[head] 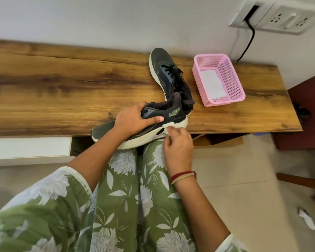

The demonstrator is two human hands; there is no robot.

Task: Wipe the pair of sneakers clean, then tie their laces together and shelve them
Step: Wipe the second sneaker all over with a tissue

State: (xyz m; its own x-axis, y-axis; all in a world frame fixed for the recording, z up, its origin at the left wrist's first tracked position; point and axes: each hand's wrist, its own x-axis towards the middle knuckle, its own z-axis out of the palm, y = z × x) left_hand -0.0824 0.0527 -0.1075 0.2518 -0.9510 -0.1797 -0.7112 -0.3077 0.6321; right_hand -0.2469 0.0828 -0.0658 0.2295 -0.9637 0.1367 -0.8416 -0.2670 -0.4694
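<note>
Above wood-grain bench (62, 79) by white wall (98, 15): left hand (135, 118) around a sneaker (173, 113), right hand (178, 148) tight on white wipe (168, 128).

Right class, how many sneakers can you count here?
2. The near sneaker is gripped by the left hand at the edge of the wooden table; the far sneaker lies on that table, beside the pink basket. None seems hidden.

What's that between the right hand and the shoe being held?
In the head view, a white wipe sits there: the right hand pinches it against the white sole of the sneaker that the left hand holds.
</note>
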